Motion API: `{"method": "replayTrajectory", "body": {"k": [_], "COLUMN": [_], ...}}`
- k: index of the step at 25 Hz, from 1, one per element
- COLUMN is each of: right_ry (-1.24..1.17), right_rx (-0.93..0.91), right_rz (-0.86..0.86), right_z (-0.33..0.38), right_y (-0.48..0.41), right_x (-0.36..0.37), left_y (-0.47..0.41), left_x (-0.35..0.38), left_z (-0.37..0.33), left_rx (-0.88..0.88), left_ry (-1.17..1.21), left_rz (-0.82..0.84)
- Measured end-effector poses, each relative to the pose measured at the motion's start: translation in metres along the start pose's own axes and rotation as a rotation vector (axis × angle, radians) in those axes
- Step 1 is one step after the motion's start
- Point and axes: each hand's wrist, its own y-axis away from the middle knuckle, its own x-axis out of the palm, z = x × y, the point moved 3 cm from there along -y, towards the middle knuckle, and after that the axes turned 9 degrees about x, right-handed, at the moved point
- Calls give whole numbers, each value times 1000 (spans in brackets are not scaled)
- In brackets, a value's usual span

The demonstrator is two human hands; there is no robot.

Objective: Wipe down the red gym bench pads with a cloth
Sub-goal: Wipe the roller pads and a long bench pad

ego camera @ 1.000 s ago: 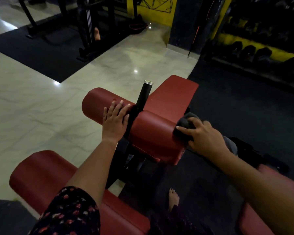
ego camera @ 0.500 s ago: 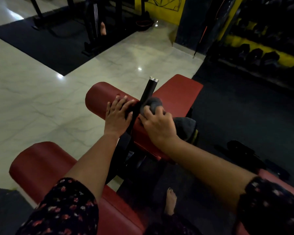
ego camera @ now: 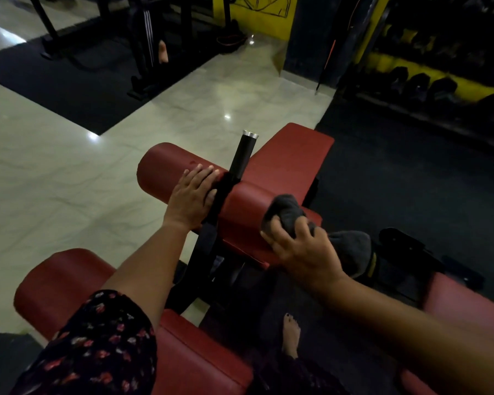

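Right hand (ego camera: 303, 249) has its fingers curled round a bunched dark grey cloth (ego camera: 285, 213) and presses it onto the outer end of the right roller pad (ego camera: 246, 212). More of the cloth trails off behind the hand, past the pad's end. Left hand (ego camera: 191, 195) lies flat, fingers straight, on the inner end of the left roller pad (ego camera: 160, 172). It sits just beside the black post (ego camera: 244, 155) with a chrome cap that rises between the two rollers. Beyond the post lies the flat red bench pad (ego camera: 294, 152). Closer in there's another red roller (ego camera: 60, 286) low left and a red seat pad (ego camera: 203, 363). A floral sleeve (ego camera: 97, 352) crosses above them, and a bare foot (ego camera: 291, 334) shows on the dark mat. Pale marble floor (ego camera: 69, 181) to the left, dumbbell rack (ego camera: 439, 86) far right.
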Motion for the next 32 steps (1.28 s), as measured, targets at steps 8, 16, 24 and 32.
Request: {"method": "replayTrajectory", "body": {"k": [8, 16, 24, 32], "right_ry": [-8, 79, 299, 162], "right_rx": [56, -97, -392, -295], "right_rz": [23, 5, 107, 44], "right_z": [-5, 85, 83, 23], "right_y": [40, -78, 5, 75], "right_x": [-23, -6, 21, -7], "left_y": [-8, -9, -10, -10], "left_x": [3, -1, 0, -7], "left_z": [2, 6, 1, -2], "left_rx": [70, 98, 35, 59], "left_ry": [-53, -6, -5, 18], "left_rz": [100, 170, 155, 150]}}
